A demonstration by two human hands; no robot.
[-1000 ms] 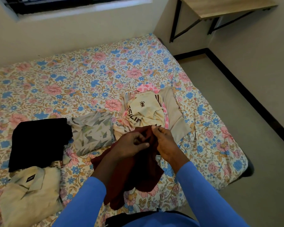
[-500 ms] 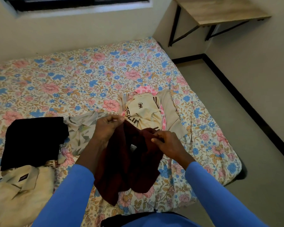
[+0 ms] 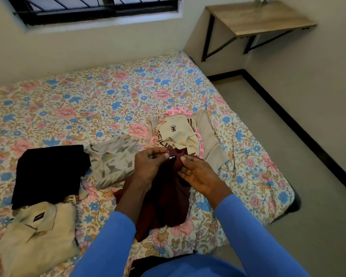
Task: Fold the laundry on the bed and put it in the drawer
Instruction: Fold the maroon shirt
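Observation:
A maroon garment (image 3: 168,198) hangs over the near side of the floral bed (image 3: 100,104), held up by both hands. My left hand (image 3: 150,164) pinches its top edge beside a small white label. My right hand (image 3: 198,172) pinches the same edge just to the right. Behind them lies an unfolded pile: a cream printed shirt (image 3: 178,134) on pink and beige clothes. To the left lie a folded grey patterned shirt (image 3: 110,162), a folded black garment (image 3: 50,172) and a folded cream collared shirt (image 3: 38,234). No drawer is in view.
A wooden wall-mounted shelf (image 3: 262,19) on black brackets hangs in the far right corner. Grey floor (image 3: 288,156) runs along the bed's right side, with a black skirting at the wall. A barred window (image 3: 96,9) sits above the bed.
My hands have come closer together at the maroon garment's top edge, near its white label. The camera has tilted up a little.

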